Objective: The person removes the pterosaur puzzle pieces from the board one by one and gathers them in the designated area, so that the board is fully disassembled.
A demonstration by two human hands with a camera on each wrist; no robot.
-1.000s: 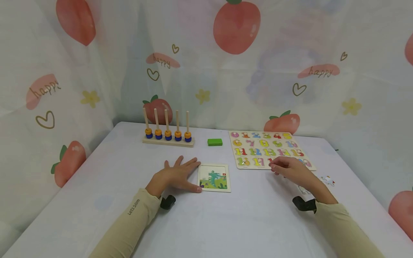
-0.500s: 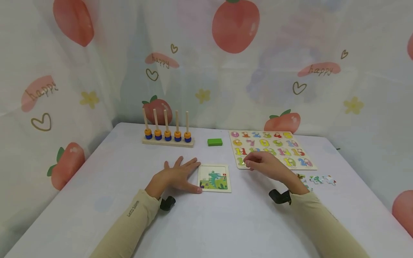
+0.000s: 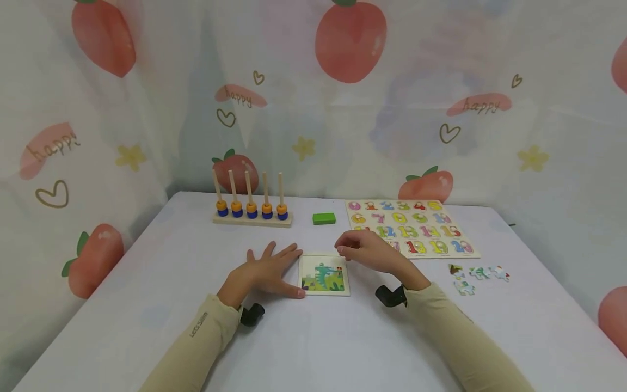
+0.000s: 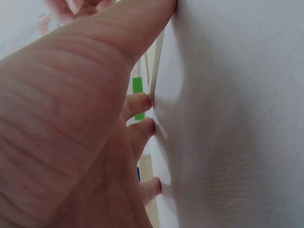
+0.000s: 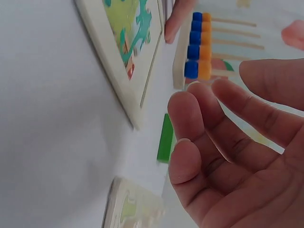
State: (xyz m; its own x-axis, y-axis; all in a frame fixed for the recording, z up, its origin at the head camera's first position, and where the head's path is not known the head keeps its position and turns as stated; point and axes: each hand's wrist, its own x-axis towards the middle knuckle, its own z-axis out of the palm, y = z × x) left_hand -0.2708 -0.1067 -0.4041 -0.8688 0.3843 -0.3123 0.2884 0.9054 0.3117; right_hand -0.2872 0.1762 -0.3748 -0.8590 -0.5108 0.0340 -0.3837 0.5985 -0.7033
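Note:
A white-framed jigsaw tray [image 3: 300, 272] lies on the table, a dinosaur picture [image 3: 323, 277] filling its lower part. My left hand [image 3: 266, 272] spreads its fingers over the table at the tray's left side, thumb at the near left corner and index finger at the far left one. My right hand [image 3: 369, 250] hovers over the tray's far right corner with fingers loosely curled. In the right wrist view, the thumb [image 5: 273, 80] stands apart from the fingers [image 5: 185, 114], and nothing shows between them. Several loose jigsaw pieces [image 3: 479, 273] lie to the right.
A wooden number board [image 3: 364, 206] lies at the back right, partly covered by my right hand. A green block [image 3: 324, 219] sits behind the tray. At the back left stands a peg abacus [image 3: 252, 222] with orange and blue beads. Patterned cloth [image 3: 303, 98] hangs behind the table.
My right hand has moved left from over the number board's near edge to the tray's far right corner, uncovering the loose jigsaw pieces. My left hand stays at the tray.

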